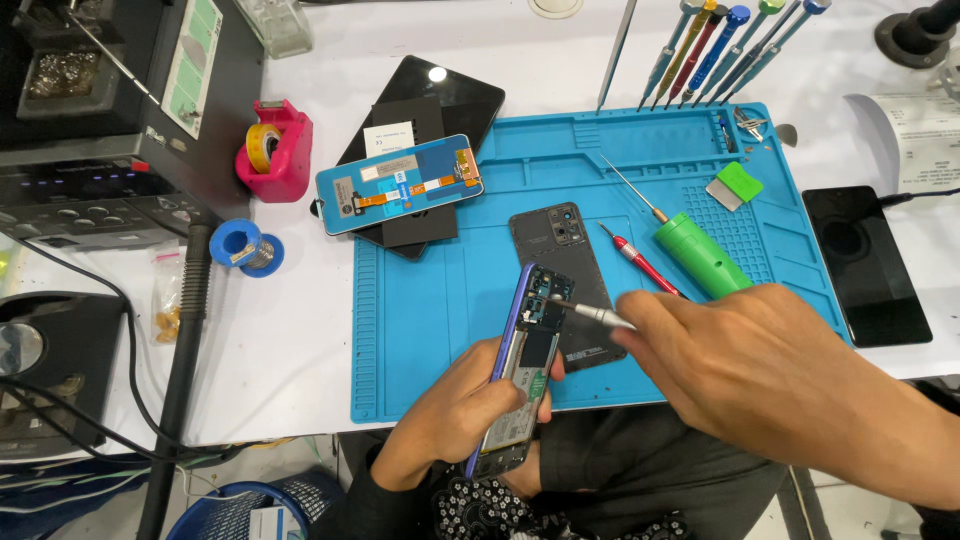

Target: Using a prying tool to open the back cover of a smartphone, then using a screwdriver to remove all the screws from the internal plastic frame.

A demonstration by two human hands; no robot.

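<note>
A: Fingers of the left hand were wrapped tight round an opened phone, its back off and its boards and battery showing, held tilted over the near edge of the blue work mat.

B: And the right hand?

A: It was closed on a small metal screwdriver, whose tip rested on the upper part of the phone, beside the camera block.

B: What lay closest to that grip?

A: Just behind the phone, flat on the mat, lay the dark back cover, partly hidden by phone and tool. Beyond the right hand lay a red-handled screwdriver and a thick green driver, then a green scraper.

B: Farther out?

A: Away to the left of the phone sat a blue display panel stacked on dark flat panels, a pink tape dispenser and a solder spool. A row of screwdrivers stood at the mat's far edge, and another black phone lay off to the right.

B: The surface?

A: A white table, with black bench equipment and cables at the far left.
</note>
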